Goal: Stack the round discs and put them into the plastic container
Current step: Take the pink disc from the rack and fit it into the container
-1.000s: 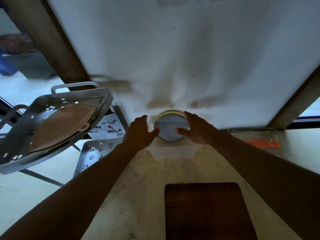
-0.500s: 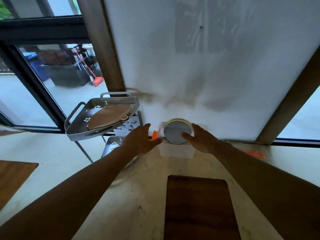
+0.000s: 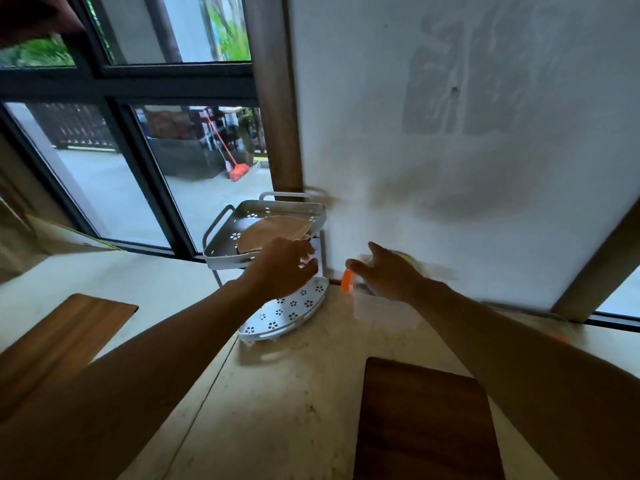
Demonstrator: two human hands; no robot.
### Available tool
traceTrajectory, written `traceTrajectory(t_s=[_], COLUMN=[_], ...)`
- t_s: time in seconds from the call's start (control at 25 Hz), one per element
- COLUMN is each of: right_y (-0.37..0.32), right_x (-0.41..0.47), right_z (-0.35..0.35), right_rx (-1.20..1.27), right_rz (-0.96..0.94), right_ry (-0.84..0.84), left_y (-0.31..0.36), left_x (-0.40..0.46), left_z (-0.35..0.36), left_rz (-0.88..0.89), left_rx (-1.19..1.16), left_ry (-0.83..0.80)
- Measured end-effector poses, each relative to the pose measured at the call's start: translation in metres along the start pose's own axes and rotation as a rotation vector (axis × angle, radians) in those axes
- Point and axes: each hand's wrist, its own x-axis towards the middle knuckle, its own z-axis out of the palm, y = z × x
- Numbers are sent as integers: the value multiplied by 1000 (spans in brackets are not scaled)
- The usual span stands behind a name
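A clear plastic container [image 3: 381, 311] stands on the counter against the white wall, with an orange latch [image 3: 346, 281] at its left end. The stack of round discs [image 3: 406, 257] sits in it, and only a pale rim shows above my right hand [image 3: 386, 276]. That hand lies over the discs, thumb stretched left toward the latch; its fingers are hidden, so its grip is unclear. My left hand [image 3: 286, 268] hovers apart from the container, in front of the metal rack, fingers loosely curled around nothing.
A two-tier white metal corner rack [image 3: 221, 249] stands left of the container, with a brown mat [image 3: 270, 232] on its upper shelf. A dark wooden board [image 3: 426, 427] lies on the counter near me. Another wooden board [image 3: 62, 341] lies at the far left. Windows are behind.
My left hand has come off the disc stack and moved left toward the rack. My right hand has slid over the discs and now covers them. The view has tilted up and to the left.
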Motion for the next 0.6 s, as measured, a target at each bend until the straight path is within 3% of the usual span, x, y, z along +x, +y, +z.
traceTrajectory(t_s=[0.16, 0.32, 0.48, 0.6], right_y=[-49, -76, -93, -104], right_x=[20, 43, 57, 62], right_z=[27, 55, 74, 84], right_rx=[167, 289, 514, 638], right_rz=[-58, 43, 168, 226], right_ry=[31, 61, 195, 244], left_y=[-33, -64, -75, -76], left_x=[-3, -2, 5, 13], left_z=[-26, -25, -10, 0], left_rz=[14, -29, -69, -3], left_rx=[35, 92, 100, 99], left_ry=[164, 112, 95, 94])
